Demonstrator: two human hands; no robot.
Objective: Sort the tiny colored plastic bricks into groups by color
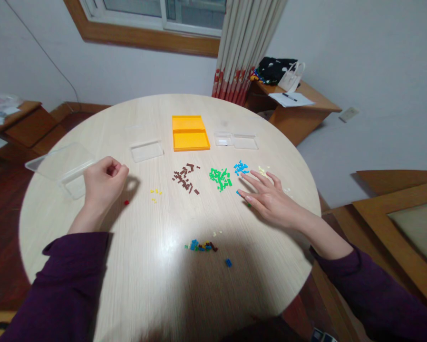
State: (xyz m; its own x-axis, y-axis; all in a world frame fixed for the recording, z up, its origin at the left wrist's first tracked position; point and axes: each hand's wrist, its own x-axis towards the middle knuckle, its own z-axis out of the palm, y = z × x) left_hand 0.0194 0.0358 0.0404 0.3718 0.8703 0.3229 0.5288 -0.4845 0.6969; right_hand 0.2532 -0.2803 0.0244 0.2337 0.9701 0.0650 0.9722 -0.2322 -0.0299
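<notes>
1. Counter (156, 285) first: our round, pale wood counter carries everything, and its rim is close to our body. We judge that a sweep of either purple sleeve could drag pieces off that near edge.
2. Clear lid (58, 161) hangs partly over the far left rim, just beyond our left hand (104, 183). We think a nudge from that wrist could tip it to the floor.
3. Orange tray (190, 133) sits open at the far middle, well apart from both hands, with clear boxes (237, 140) beside it; little risk there.
4. Our left hand is curled shut into a loose fist, thumb against fingers; we cannot tell what it pinches, if anything. A single red piece (126, 203) lies just beside it, easy to knock away.
5. Our right hand (266, 197) lies flat with fingers spread, touching the counter just below the blue pile (240, 167) and near the green pile (220, 179). We judge that a slide forward could blend these two sorted colours.
6. Brown pile (185, 178) and the few yellow bits (155, 193) lie between our hands, apart from both.
7. Mixed heap (202, 246) lies nearest us, with one stray blue piece (228, 262) closest to the rim; it seems likeliest to roll off.
</notes>
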